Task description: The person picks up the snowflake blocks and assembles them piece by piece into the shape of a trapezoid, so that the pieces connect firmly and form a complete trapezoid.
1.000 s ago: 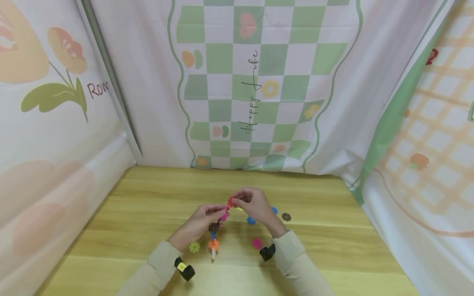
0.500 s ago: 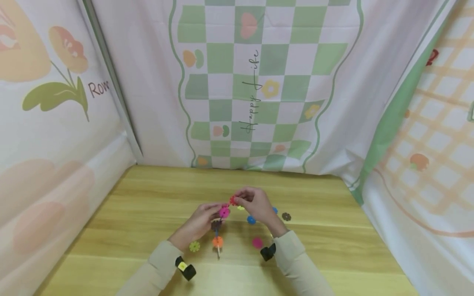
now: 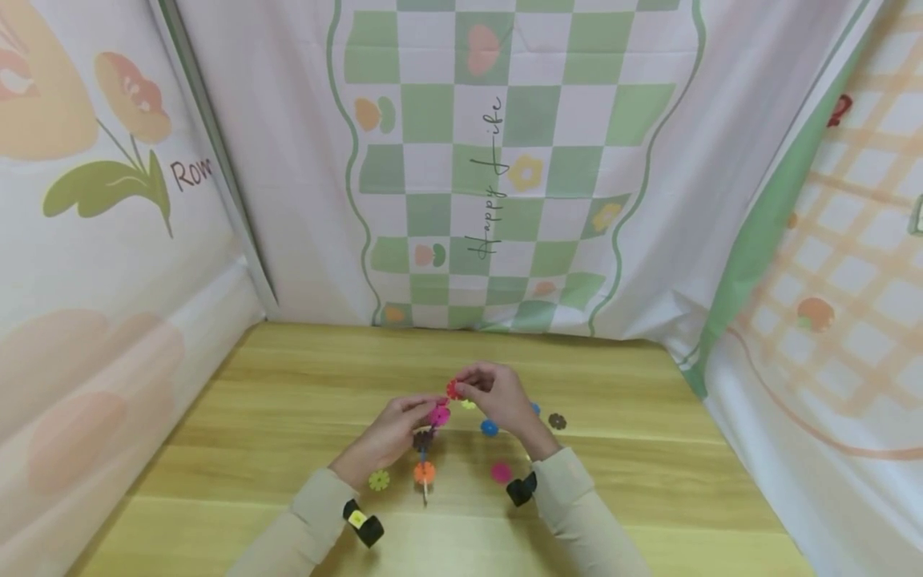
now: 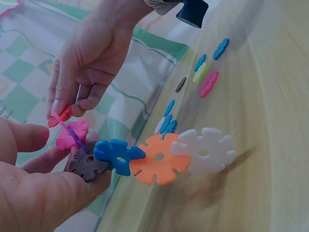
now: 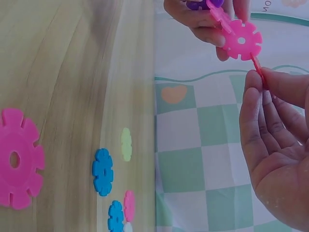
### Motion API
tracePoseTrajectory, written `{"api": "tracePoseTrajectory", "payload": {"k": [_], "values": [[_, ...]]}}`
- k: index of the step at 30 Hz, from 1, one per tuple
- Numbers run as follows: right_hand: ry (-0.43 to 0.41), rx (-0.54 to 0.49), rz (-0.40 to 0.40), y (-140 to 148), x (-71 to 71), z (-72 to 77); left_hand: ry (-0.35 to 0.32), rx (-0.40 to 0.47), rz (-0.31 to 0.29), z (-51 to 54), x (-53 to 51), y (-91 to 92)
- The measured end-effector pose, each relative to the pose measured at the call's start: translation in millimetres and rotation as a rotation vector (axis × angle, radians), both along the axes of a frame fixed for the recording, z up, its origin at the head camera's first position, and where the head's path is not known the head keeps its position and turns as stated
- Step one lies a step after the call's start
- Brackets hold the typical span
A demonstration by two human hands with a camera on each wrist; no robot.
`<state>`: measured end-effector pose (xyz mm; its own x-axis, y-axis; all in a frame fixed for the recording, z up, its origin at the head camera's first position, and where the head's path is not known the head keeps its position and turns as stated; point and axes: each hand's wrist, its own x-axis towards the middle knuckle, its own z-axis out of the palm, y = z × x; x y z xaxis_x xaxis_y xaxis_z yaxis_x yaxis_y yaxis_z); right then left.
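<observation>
My left hand (image 3: pixel 385 433) holds a chain of slotted snowflake discs joined edge to edge. In the left wrist view the chain runs from a white disc (image 4: pixel 212 150) through an orange disc (image 4: pixel 161 166), a blue disc (image 4: pixel 113 154) and a dark brown disc (image 4: pixel 88 166) to a purple disc (image 4: pixel 76 137) and pink ones. My right hand (image 3: pixel 499 398) pinches a red disc (image 5: pixel 258 65) between thumb and fingers. Its edge meets the rim of the end pink disc (image 5: pixel 241 42); how deep the slots engage cannot be told.
Loose discs lie on the wooden table (image 3: pixel 649 481): a yellow-green disc (image 3: pixel 379 480) by the left wrist, a magenta disc (image 3: pixel 501 473), a blue disc (image 3: pixel 489 428) and a brown disc (image 3: pixel 558 421) about the right arm. Printed cloth (image 3: pixel 505 200) hangs behind the table.
The chain has turned in my left hand, so its pink and orange discs show more face-on and its lower end has swung right. The red disc has shifted slightly up and right.
</observation>
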<state>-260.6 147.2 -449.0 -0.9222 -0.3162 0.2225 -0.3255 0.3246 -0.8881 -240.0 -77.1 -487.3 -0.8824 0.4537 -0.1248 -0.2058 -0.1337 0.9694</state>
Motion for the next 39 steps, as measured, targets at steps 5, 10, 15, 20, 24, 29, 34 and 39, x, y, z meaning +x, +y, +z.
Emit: {"api": "tracePoseTrajectory", "payload": {"k": [5,10,15,20,24,29,34,39], "values": [[0.006,0.01,-0.004,-1.4,0.0,0.3,0.018,-0.049,0.052,-0.6,-0.9,6.5],[0.022,0.027,-0.005,-5.2,1.1,4.1,0.07,-0.083,0.131,0.2,2.1,13.8],[0.042,0.044,-0.053,-9.1,0.6,3.7,0.099,-0.077,0.179,1.5,3.0,17.6],[0.049,0.066,-0.044,-8.7,-0.9,-3.7,0.097,-0.087,0.165,-2.5,1.7,18.0],[0.046,0.087,0.041,-0.7,-3.7,-3.4,0.106,-0.146,0.089,-2.2,1.4,16.1],[0.067,0.197,0.186,7.4,-12.3,7.6,0.167,-0.243,0.037,1.9,-2.0,12.0],[0.054,0.308,0.285,0.8,-22.5,17.4,0.183,-0.215,0.127,0.3,-6.3,12.8],[0.033,0.385,0.289,2.4,-37.9,15.8,0.194,-0.211,0.184,-6.9,-6.2,9.5]]}}
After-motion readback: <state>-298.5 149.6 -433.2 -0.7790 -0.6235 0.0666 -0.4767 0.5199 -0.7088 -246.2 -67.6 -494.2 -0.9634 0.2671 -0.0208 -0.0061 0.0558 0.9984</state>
